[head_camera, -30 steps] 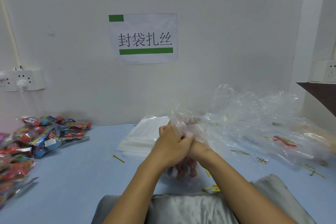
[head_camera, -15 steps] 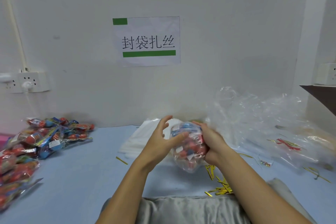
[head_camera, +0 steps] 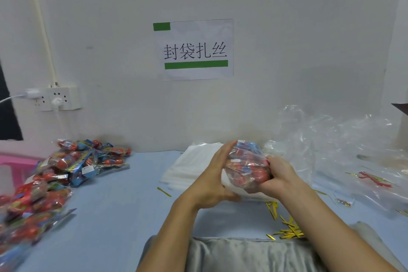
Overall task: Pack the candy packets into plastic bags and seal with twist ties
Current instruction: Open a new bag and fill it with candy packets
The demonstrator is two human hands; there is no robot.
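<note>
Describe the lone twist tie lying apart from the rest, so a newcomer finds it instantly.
Start at the wall sign and drop to the blue table. The lone twist tie lies left of the left hand, a single gold strip, unlike the heaped gold ties.

Two hands, left (head_camera: 212, 180) and right (head_camera: 279, 175), one filled bag (head_camera: 247, 165), one candy packet heap (head_camera: 55, 174) too jumbled to count, one flat bag stack (head_camera: 189, 168), one loose twist-tie cluster (head_camera: 287, 227), one wall sign (head_camera: 194, 49), one socket strip (head_camera: 57, 98).
</note>
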